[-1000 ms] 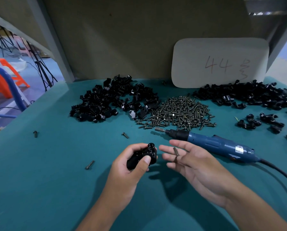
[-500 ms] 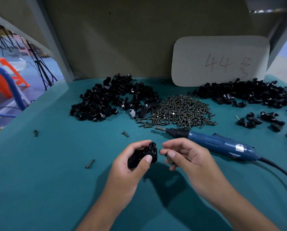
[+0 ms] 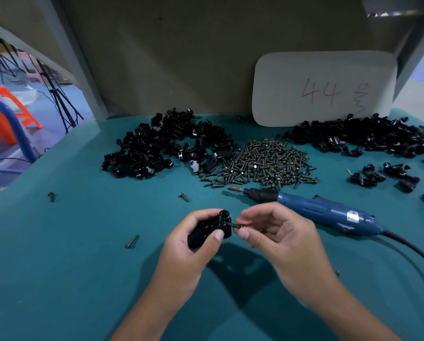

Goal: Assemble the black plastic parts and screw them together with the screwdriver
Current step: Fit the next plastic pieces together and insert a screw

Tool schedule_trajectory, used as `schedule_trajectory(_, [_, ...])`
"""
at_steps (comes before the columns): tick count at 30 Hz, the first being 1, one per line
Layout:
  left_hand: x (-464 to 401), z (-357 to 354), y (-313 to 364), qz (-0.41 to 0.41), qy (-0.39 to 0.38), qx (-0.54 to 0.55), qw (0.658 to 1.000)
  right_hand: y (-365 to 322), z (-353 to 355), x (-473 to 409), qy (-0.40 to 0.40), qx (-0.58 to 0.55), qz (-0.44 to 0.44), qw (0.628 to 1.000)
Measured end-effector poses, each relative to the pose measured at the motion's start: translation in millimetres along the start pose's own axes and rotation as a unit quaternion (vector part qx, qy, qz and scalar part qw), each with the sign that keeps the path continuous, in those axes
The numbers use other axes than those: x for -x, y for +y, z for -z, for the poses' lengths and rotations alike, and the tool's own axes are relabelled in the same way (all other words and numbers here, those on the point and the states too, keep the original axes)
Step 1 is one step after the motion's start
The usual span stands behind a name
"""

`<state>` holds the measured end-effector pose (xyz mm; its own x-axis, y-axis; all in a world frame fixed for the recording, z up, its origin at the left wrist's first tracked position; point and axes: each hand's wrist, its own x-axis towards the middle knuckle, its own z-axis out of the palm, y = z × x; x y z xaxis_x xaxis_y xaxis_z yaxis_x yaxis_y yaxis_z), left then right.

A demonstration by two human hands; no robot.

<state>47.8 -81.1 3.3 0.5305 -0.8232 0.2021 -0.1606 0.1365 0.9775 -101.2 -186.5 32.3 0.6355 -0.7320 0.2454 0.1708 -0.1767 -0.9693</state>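
My left hand point(image 3: 193, 244) grips a black plastic part point(image 3: 211, 228) just above the green table, its round socket facing up. My right hand point(image 3: 275, 235) pinches a small screw point(image 3: 234, 225) between thumb and forefinger, and the screw's tip sits at the right side of the part. The blue electric screwdriver point(image 3: 314, 210) lies on the table just behind my right hand, bit pointing left. A pile of screws point(image 3: 262, 163) sits in the middle, with heaps of black parts to its left point(image 3: 166, 146) and right point(image 3: 368, 136).
A white card marked 44 point(image 3: 324, 87) leans on the back wall. Loose screws point(image 3: 131, 241) point(image 3: 184, 197) point(image 3: 51, 196) lie on the table point(image 3: 58, 267) at the left. A few assembled black pieces point(image 3: 388, 174) sit at the right. The screwdriver cord point(image 3: 417, 252) trails off to the right.
My right hand went from lying open with the screw on its fingers to pinching it, and it has brought the screw up against the black part in my left hand.
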Motion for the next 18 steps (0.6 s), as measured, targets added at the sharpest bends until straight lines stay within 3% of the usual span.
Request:
schedule_trajectory(5, [-0.2, 0.4, -0.6, -0.003, -0.007, -0.004, 1.000, -0.9, 1.1, -0.1, -0.001, 0.039, 0.008, 0.999])
schedule_trajectory(18, [2.3, -2.0, 4.5, -0.013, -0.027, 0.022, 0.999, 0.9, -1.8, 1.0, 0.016, 0.001, -0.008, 1.000])
